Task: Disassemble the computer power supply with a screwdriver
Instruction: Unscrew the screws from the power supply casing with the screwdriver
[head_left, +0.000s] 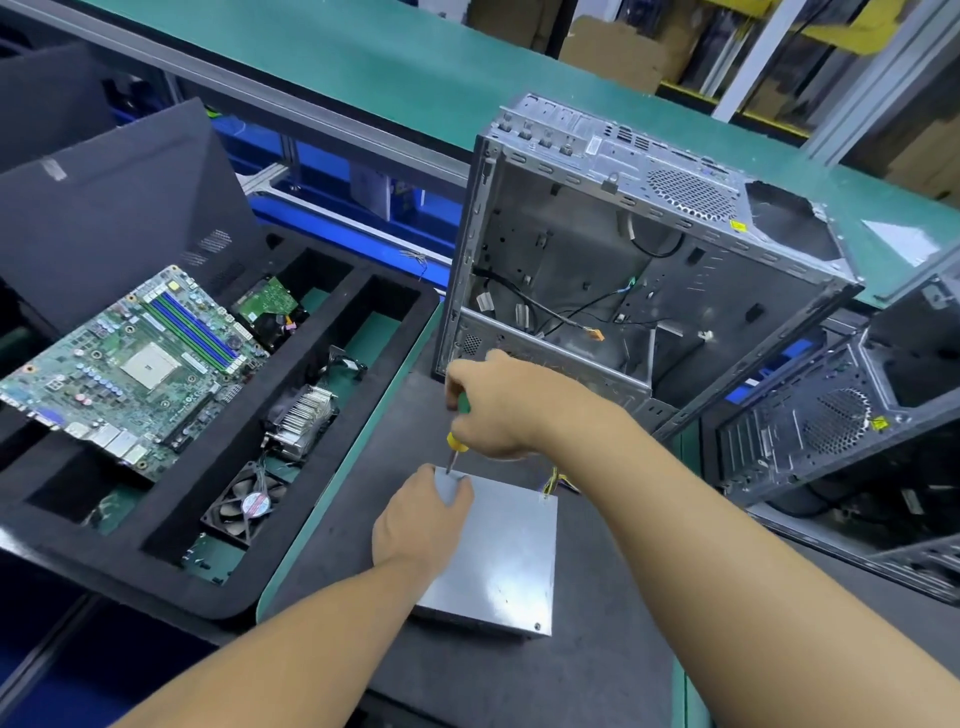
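The power supply (493, 551) lies flat on the dark mat, in front of the gutted case (623, 249). The left hand (415, 525) clamps its far-left corner; the right hand (498, 405) is wrapped round the screwdriver (457, 444), tip on that corner's screw. If the shaft tilts, I'd expect it to slip and chew the head.

plain silver-grey power supply (498, 551) on dark grey mat (545, 686), screwdriver (457, 440) handle green with yellow collar, motherboard (130, 374) green with blue-and-green striped slots, tray (104, 566) black, fan (247, 506) black with red-white label, case (571, 249) bare grey with honeycomb-perforated vent, belt (363, 67) teal-green.
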